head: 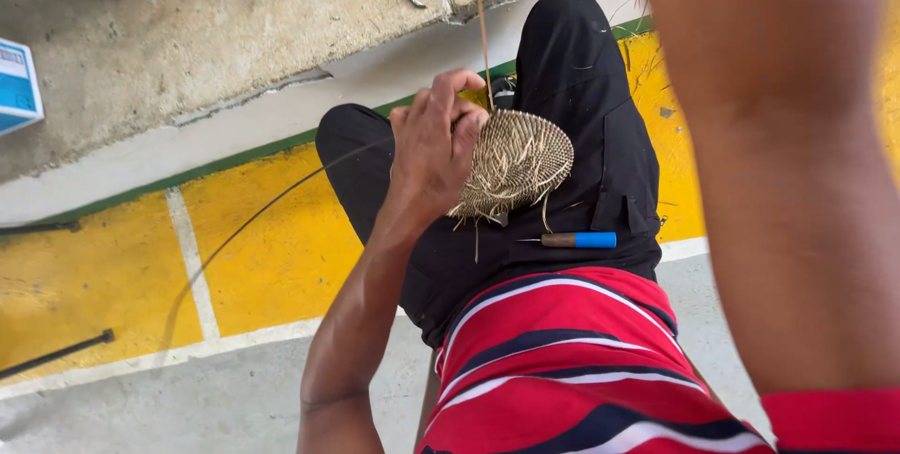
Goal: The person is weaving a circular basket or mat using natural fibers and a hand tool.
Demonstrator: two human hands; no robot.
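Head view, looking down at a seated person's lap: the left hand (436, 140) curls its fingers around the edge of a small round woven basket base (516, 165), holding it over the black trousers (581, 107). One thin straw strand (482, 22) runs up from the weaving to the far edge. Only the right forearm crosses near the right side; its hand is out of sight. An awl (574, 240) with a blue handle rests on the thigh, just near the weaving.
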